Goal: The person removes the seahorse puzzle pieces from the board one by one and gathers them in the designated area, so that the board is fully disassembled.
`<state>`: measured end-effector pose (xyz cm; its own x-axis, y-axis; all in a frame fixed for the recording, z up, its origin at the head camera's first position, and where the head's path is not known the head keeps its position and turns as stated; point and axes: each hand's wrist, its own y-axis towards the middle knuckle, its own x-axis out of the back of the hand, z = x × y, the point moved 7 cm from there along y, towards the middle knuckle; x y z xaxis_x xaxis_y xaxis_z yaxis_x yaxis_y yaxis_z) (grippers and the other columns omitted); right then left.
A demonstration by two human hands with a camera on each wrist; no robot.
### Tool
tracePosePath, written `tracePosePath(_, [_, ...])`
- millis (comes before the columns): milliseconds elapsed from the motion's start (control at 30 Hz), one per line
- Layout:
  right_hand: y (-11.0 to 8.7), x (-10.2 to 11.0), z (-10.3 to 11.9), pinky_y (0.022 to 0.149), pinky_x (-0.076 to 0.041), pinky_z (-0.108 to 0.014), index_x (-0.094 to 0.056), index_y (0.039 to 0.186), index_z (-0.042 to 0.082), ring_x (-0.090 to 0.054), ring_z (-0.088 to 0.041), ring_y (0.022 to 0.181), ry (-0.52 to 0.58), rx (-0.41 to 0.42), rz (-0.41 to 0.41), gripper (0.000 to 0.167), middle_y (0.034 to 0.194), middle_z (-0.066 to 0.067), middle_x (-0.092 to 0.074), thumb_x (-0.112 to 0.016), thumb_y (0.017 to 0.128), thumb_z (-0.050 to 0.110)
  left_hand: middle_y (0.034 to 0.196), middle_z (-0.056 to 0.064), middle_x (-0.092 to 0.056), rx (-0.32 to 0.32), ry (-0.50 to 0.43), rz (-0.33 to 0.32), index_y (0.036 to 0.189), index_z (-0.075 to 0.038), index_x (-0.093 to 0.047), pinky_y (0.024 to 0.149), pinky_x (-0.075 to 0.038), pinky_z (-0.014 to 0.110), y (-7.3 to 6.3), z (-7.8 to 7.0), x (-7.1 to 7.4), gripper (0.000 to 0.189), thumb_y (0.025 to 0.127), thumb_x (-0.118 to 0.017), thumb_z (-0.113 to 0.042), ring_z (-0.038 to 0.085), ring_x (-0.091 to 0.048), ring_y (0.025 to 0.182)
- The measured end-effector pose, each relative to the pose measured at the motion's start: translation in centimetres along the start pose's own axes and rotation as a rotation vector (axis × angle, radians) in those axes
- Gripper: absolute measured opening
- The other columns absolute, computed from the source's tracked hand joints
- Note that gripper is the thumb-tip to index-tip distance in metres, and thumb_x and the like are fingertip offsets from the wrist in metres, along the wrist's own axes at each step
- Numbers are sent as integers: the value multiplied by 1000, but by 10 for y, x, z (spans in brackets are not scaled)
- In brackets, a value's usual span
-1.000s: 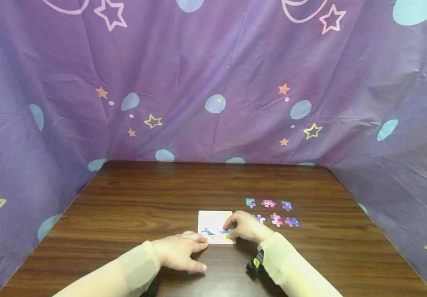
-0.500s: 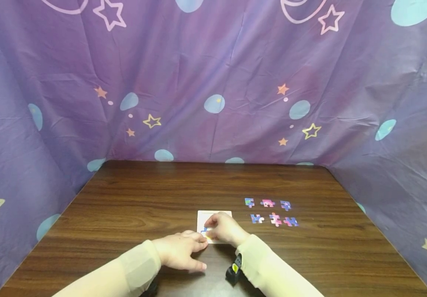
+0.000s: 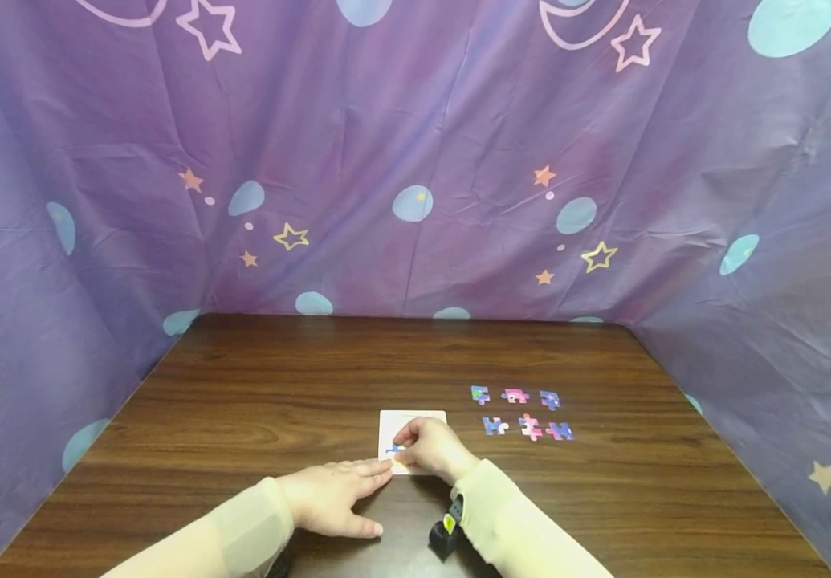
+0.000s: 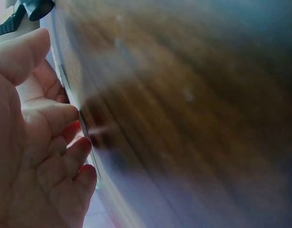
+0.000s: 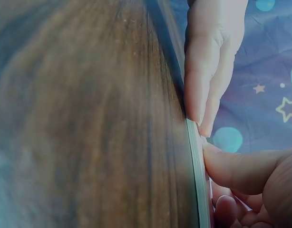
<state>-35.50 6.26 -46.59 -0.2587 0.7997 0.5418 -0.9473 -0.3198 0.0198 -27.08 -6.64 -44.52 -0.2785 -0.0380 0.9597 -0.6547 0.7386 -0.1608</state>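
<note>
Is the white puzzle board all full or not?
Not full: bare white shows on the board, and six puzzle pieces lie off it on the table.

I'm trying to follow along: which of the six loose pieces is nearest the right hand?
The blue-and-white piece, leftmost in the nearer row; the other five lie farther from the right hand.

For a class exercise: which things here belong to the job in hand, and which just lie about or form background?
Job:
white square board
blue-and-yellow jigsaw section at the right hand
six multicoloured jigsaw pieces

Background:
purple star-printed fabric backdrop
brown wood-grain table
black wrist device
</note>
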Motion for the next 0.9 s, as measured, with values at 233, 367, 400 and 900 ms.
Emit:
tracePosePath(233, [-1, -1, 1, 61, -44, -25, -67, 82, 2, -50, -10, 66, -21, -11, -23, 21, 70, 2, -56, -79, 65, 0, 154, 8, -34, 88, 13, -1, 145, -18, -45, 110, -33, 42, -1, 2, 1, 76, 85, -56, -63, 25, -36, 138])
tracePosePath(367, [-1, -1, 1, 63, -43, -25, -67, 83, 3, -50, -11, 67, -25, -31, -29, 22, 71, 1, -56, -79, 65, 0, 153, 8, -35, 104, -5, 8, 143, -17, -48, 111, -33, 41, 0, 2, 3, 75, 85, -55, -64, 26, -37, 137])
tracePosePath(400, [-2, -1, 2, 63, -44, -25, -67, 83, 3, -50, -11, 68, -33, -30, -28, 22, 72, 1, -57, -79, 65, 0, 153, 8, -36, 108, -6, 9, 143, -17, -48, 110, -33, 41, 1, 1, 3, 75, 85, -55, -64, 27, -38, 137])
tracePosePath(900, [-2, -3, 5, 61, -42, -24, -62, 82, 2, -49, -12, 67, -14, -5, -9, 26, 72, -1, -55, -78, 63, -6, 152, 7, -37, 144, -46, 26, 141, -20, -52, 110, -33, 40, 3, 4, 7, 72, 83, -58, -64, 27, -39, 136])
